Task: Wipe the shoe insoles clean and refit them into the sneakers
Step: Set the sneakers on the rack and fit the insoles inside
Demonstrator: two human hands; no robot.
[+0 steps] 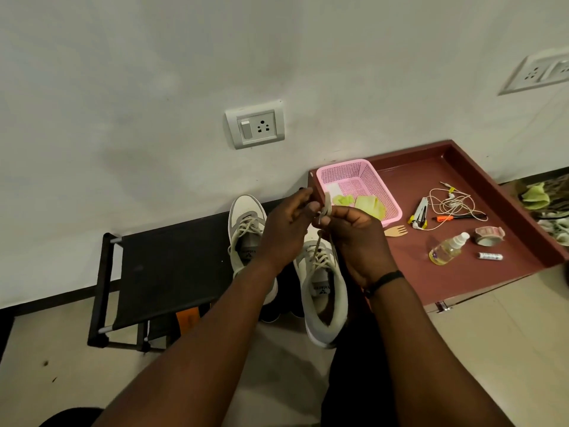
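Laces (320, 241) ran taut from the right sneaker (323, 291) up to both hands, the left hand (284, 232) and right hand (354, 241) pinched together on their ends. The left sneaker (249, 241) stood at nine o'clock beside it. Insoles were hidden inside, probably thin and floppy, best lifted at the heel. Green cloths (369, 204) lay in the pink basket (341, 172) at one o'clock.

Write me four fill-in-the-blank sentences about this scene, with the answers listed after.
1. Both hands pinch a shoe ____ between them.
2. The basket on the tray is ____ in colour.
3. The sneakers stand on a ____ rack.
4. A wooden ____ lies on the tray beside the basket.

Answers: lace; pink; black; fork
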